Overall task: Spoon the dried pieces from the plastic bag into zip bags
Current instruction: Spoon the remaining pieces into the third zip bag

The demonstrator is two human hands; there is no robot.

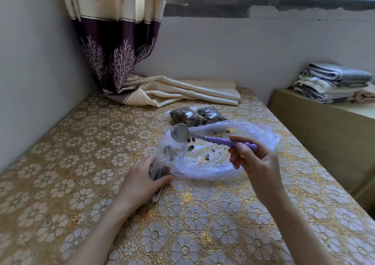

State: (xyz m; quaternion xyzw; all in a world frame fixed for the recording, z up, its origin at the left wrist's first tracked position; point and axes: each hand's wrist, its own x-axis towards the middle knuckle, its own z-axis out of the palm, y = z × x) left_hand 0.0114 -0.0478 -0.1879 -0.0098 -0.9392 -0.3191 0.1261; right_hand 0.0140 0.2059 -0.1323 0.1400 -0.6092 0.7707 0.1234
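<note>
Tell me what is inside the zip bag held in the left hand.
The zip bag holds some dark dried pieces; the left hand covers its lower part, so its fill is hidden.

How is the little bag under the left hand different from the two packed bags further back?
The held zip bag has only a few dried pieces; the two packed bags look full. It stands gripped by the left hand under the spoon; they lie flat, untouched, behind the big plastic bag. All are clear and hold dark pieces.
</note>
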